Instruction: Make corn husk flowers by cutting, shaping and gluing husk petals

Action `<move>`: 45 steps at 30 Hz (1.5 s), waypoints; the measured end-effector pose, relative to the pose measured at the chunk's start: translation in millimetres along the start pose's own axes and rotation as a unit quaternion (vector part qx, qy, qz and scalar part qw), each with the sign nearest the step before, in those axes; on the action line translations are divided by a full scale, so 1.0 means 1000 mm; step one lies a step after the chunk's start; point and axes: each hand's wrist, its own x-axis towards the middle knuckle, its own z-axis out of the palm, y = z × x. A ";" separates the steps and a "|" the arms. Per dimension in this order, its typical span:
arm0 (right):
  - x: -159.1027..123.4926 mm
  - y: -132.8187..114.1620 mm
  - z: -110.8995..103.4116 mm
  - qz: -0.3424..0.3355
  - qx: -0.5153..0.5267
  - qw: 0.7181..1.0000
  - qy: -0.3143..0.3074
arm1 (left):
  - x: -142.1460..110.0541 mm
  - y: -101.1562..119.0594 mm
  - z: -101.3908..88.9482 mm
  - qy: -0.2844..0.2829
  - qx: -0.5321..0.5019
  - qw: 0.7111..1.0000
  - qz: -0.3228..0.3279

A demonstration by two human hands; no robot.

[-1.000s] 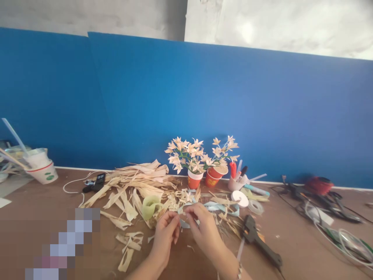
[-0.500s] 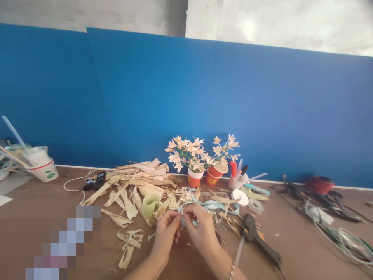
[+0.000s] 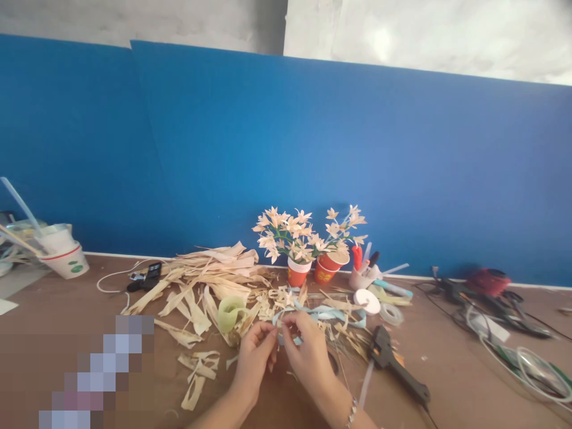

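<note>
My left hand [image 3: 252, 358] and my right hand [image 3: 307, 354] meet low in the middle of the brown table [image 3: 80, 298]. Both pinch a small pale piece between their fingertips, too small to name. Just beyond the fingers lies a light blue ribbon [image 3: 333, 314] among dried husk strips [image 3: 214, 277]. A pale green roll of tape [image 3: 230, 312] lies left of my left hand.
Two red cups [image 3: 313, 273] hold cream paper flowers [image 3: 304, 232] at the back. A black glue gun [image 3: 395, 366] lies to the right, with white tape rolls [image 3: 378, 305], cables [image 3: 496, 310] and a red object [image 3: 489, 281] beyond. Paper cups [image 3: 62, 253] stand far left; a phone [image 3: 149, 276] lies nearby.
Both hands have stayed together, working the small piece at their fingertips. The view has shifted slightly; nothing else on the table has moved.
</note>
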 end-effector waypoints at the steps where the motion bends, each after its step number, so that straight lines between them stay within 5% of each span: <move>1: 0.000 0.000 0.000 0.000 0.000 1.000 0.002 | 0.000 0.000 0.000 0.000 0.000 1.000 -0.001; 34: -0.001 0.001 0.000 -0.068 -0.055 0.996 0.022 | 0.000 -0.003 -0.002 -0.012 0.010 1.000 -0.001; 41: 0.008 -0.004 -0.018 -0.046 -0.054 0.997 0.036 | 0.003 -0.002 -0.002 -0.011 -0.015 1.000 -0.010; 45: 0.018 0.001 -0.035 0.025 -0.077 0.997 0.016 | 0.003 -0.001 -0.002 -0.007 -0.042 0.998 -0.042</move>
